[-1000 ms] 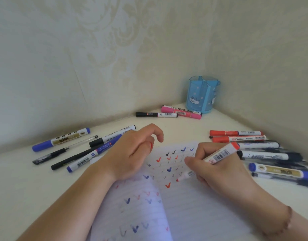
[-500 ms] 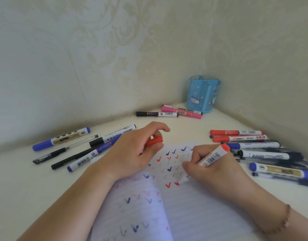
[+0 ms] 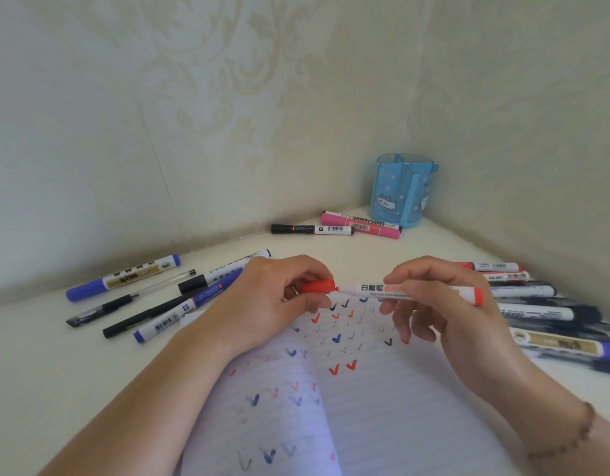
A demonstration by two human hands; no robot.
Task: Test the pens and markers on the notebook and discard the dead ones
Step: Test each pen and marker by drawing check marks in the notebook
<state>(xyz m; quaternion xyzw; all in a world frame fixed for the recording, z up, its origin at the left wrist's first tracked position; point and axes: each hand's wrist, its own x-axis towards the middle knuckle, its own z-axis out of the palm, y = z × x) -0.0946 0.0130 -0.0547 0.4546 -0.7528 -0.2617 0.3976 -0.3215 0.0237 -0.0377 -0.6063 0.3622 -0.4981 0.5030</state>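
Right hand point(image 3: 434, 297) grasps the marker point(image 3: 372, 291) mid-barrel; left hand point(image 3: 272, 304) pinches its cap point(image 3: 318, 286); light, stiff, probably slick plastic.

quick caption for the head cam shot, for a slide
Left hand brings the red cap to the tip of the red whiteboard marker held by the right hand over the notebook.

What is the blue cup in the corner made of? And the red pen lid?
The blue cup looks like see-through tinted plastic: its inner dividers show through the smooth wall. The red lid, held in the left hand, looks like solid plastic with a dull, even colour, though it's a bit blurry.
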